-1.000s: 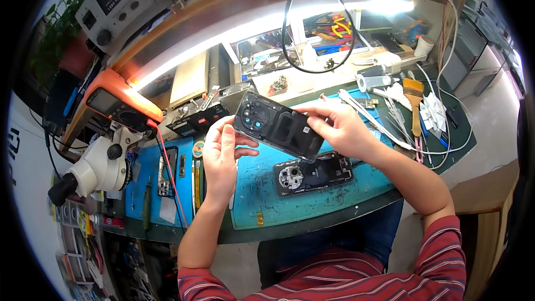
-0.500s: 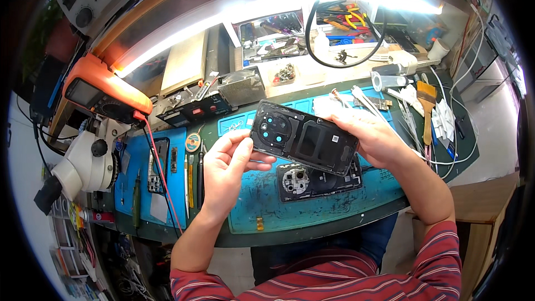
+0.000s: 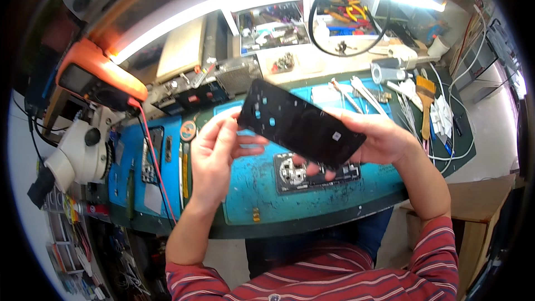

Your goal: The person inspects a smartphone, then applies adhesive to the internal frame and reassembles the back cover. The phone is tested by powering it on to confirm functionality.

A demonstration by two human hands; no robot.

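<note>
Black phone back cover (image 3: 298,124), a flat dark panel with small cut-out holes near its upper left end, is held in the air above the blue work mat (image 3: 251,189), tilted so that its left end sits higher than its right. The left hand (image 3: 214,153) grips the cover's left end, thumb and fingertips pinched on its edge. The right hand (image 3: 379,142) supports the right end from behind and below, fingers curled around the lower edge, some fingertips showing beneath the panel. Directly under the cover, an opened phone body (image 3: 315,171) lies flat on the mat with its inner parts exposed. Left of the mat stands a white microscope (image 3: 78,153), with an orange multimeter (image 3: 97,81) behind it. Right of the mat lie a flat paintbrush (image 3: 426,97), tweezers (image 3: 359,90) and white cables (image 3: 446,117). The person wears red striped sleeves.
</note>
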